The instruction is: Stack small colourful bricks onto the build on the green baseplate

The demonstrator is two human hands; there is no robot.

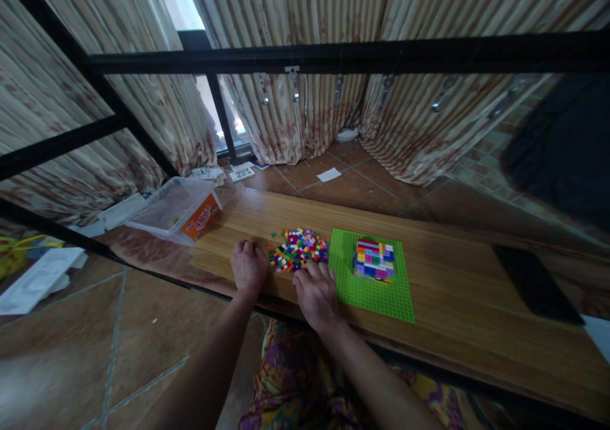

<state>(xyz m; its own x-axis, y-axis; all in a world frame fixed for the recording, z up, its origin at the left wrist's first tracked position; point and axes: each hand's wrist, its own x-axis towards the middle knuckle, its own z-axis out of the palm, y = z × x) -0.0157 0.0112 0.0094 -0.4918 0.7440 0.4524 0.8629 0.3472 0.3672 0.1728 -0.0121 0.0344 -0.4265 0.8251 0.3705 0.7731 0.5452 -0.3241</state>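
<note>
A heap of small colourful toy bricks (305, 247) lies on the wooden table. My left hand (249, 263) rests on the table at the heap's left side, its fingers curled down. At the heap's near edge is my right hand (317, 293), with fingers bent toward the bricks. What either hand may hold is hidden under the fingers. Just right of my right hand lies a green studded baseplate (343, 277). A block built of multicoloured bricks (374, 260) stands on it, right of its middle.
At the table's left end, a clear plastic box (166, 204) with an orange label is tilted. A flat black object (536, 284) lies on the table (457, 284) at the right. A black metal bar (333, 58) crosses beyond the table, before striped curtains (305, 11).
</note>
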